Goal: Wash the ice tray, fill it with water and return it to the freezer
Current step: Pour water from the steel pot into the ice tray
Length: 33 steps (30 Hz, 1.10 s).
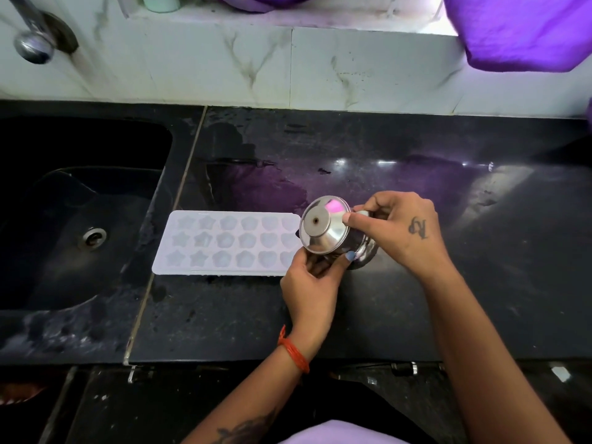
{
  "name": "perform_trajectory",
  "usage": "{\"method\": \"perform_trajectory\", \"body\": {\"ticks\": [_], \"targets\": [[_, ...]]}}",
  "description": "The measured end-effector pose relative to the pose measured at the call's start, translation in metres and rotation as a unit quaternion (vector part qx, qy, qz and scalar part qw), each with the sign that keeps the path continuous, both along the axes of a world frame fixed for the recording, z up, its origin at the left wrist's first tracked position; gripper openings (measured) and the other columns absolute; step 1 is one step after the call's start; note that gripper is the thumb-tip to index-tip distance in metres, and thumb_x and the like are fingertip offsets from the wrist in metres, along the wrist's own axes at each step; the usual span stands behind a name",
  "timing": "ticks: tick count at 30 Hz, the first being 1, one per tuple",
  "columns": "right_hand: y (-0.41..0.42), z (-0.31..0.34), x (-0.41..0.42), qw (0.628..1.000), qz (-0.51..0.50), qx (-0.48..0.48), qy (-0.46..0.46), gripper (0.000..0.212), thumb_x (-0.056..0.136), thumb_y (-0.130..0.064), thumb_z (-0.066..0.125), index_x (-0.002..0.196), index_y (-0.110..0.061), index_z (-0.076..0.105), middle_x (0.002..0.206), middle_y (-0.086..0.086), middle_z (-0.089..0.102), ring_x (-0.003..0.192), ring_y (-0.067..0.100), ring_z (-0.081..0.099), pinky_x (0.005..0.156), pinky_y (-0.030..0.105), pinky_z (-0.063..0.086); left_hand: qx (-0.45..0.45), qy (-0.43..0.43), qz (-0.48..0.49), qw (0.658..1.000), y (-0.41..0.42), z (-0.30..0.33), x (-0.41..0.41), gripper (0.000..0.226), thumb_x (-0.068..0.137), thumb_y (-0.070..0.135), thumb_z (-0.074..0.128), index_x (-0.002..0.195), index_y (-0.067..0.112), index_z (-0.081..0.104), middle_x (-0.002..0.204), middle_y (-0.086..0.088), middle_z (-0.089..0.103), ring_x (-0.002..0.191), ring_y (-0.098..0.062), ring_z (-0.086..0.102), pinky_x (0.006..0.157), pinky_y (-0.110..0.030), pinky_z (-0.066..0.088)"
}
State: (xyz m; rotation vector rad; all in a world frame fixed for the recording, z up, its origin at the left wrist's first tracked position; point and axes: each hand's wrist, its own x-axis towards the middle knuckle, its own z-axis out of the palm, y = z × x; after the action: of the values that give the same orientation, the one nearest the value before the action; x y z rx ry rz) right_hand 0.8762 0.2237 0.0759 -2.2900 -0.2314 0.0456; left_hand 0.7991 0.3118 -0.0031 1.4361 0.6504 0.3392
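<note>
A glossy black stone countertop (416, 299) runs beneath a white marbled wall, wet in patches, with a black sink basin (64, 219) sunk into its left part. A white plastic ice tray (224, 243) with star- and flower-shaped cavities lies flat on it, just right of the sink.

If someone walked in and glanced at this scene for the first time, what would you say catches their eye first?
Probably the shiny steel vessel, tipped on its side over the right end of the white ice tray, with the left hand gripping it from below and the right hand pinching its rim. The tray lies flat on the wet black counter, just right of the dark sink. Bright purple cloth hangs at the upper right.
</note>
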Motion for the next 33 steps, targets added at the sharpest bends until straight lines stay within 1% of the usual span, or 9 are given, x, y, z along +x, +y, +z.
{"method": "perform_trajectory", "body": {"ticks": [3, 6, 10, 14, 18, 21, 25, 29, 33], "targets": [[0.003, 0.001, 0.009, 1.0, 0.016, 0.025, 0.004, 0.018, 0.07, -0.033, 0.077, 0.063, -0.019, 0.068, 0.072, -0.003, 0.073, 0.073, 0.012, 0.069, 0.075, 0.04, 0.056, 0.023, 0.004, 0.017, 1.0, 0.004, 0.003, 0.004, 0.031, 0.067, 0.026, 0.085, 0.092, 0.024, 0.066, 0.083, 0.014, 0.072, 0.078, 0.007, 0.067, 0.068, -0.007, 0.048], [0.008, 0.001, 0.02, 0.998, 0.037, 0.046, 0.01, 0.019, 0.068, -0.035, 0.078, 0.064, -0.019, 0.069, 0.071, -0.003, 0.072, 0.073, 0.014, 0.069, 0.075, 0.042, 0.056, 0.035, 0.007, 0.043, 0.998, 0.008, 0.006, 0.009, 0.035, 0.067, 0.028, 0.085, 0.096, 0.025, 0.065, 0.087, 0.014, 0.072, 0.08, 0.006, 0.067, 0.07, -0.008, 0.049], [0.018, -0.003, 0.038, 0.994, 0.069, 0.079, 0.023, 0.021, 0.064, -0.041, 0.077, 0.065, -0.021, 0.07, 0.072, -0.005, 0.073, 0.075, 0.014, 0.07, 0.077, 0.044, 0.056, 0.058, 0.023, 0.081, 0.995, 0.017, 0.006, 0.02, 0.044, 0.065, 0.034, 0.085, 0.103, 0.023, 0.066, 0.091, 0.013, 0.072, 0.085, 0.003, 0.067, 0.079, -0.021, 0.053], [0.031, -0.007, 0.052, 0.99, 0.091, 0.105, 0.039, 0.017, 0.065, -0.038, 0.078, 0.063, -0.022, 0.071, 0.072, -0.006, 0.073, 0.076, 0.014, 0.069, 0.076, 0.045, 0.056, 0.062, 0.024, 0.11, 0.992, 0.027, 0.003, 0.03, 0.043, 0.064, 0.033, 0.086, 0.101, 0.033, 0.062, 0.096, 0.016, 0.071, 0.091, 0.001, 0.066, 0.084, -0.024, 0.052], [0.048, -0.007, 0.06, 0.984, 0.104, 0.132, 0.052, 0.017, 0.068, -0.031, 0.079, 0.058, -0.022, 0.07, 0.069, -0.007, 0.072, 0.077, 0.01, 0.069, 0.078, 0.041, 0.056, 0.037, 0.003, 0.119, 0.992, 0.045, 0.005, 0.035, 0.052, 0.065, 0.025, 0.086, 0.111, 0.023, 0.062, 0.104, 0.01, 0.071, 0.095, 0.0, 0.066, 0.085, -0.024, 0.053], [0.063, -0.007, 0.065, 0.978, 0.106, 0.164, 0.072, 0.018, 0.069, -0.027, 0.08, 0.056, -0.021, 0.069, 0.065, -0.006, 0.072, 0.077, 0.012, 0.07, 0.079, 0.04, 0.057, 0.021, -0.014, 0.112, 0.993, 0.066, 0.007, 0.038, 0.064, 0.062, 0.021, 0.088, 0.119, 0.02, 0.058, 0.111, 0.008, 0.069, 0.103, -0.004, 0.065, 0.086, -0.024, 0.053], [0.089, -0.01, 0.072, 0.967, 0.101, 0.205, 0.108, 0.018, 0.069, -0.022, 0.08, 0.055, -0.02, 0.069, 0.066, -0.004, 0.072, 0.077, 0.015, 0.071, 0.079, 0.042, 0.058, 0.027, -0.021, 0.074, 0.997, 0.102, 0.01, 0.043, 0.088, 0.052, 0.028, 0.086, 0.132, 0.021, 0.049, 0.119, 0.009, 0.065, 0.109, -0.002, 0.061, 0.092, -0.023, 0.051], [0.117, -0.014, 0.077, 0.96, 0.086, 0.233, 0.128, 0.019, 0.07, -0.021, 0.08, 0.056, -0.018, 0.068, 0.061, -0.006, 0.07, 0.068, 0.01, 0.067, 0.076, 0.037, 0.057, 0.051, -0.014, 0.042, 0.998, 0.141, 0.011, 0.049, 0.089, 0.061, 0.016, 0.088, 0.137, 0.016, 0.043, 0.126, 0.002, 0.061, 0.115, -0.01, 0.058, 0.099, -0.035, 0.049], [0.144, -0.019, 0.083, 0.952, 0.068, 0.259, 0.148, 0.019, 0.072, -0.02, 0.079, 0.057, -0.016, 0.068, 0.069, 0.007, 0.07, 0.075, 0.017, 0.066, 0.082, 0.041, 0.055, 0.06, -0.019, 0.03, 0.998, 0.177, 0.011, 0.061, 0.085, 0.062, 0.01, 0.087, 0.135, 0.015, 0.044, 0.125, 0.001, 0.062, 0.114, -0.011, 0.06, 0.1, -0.038, 0.049]]}}
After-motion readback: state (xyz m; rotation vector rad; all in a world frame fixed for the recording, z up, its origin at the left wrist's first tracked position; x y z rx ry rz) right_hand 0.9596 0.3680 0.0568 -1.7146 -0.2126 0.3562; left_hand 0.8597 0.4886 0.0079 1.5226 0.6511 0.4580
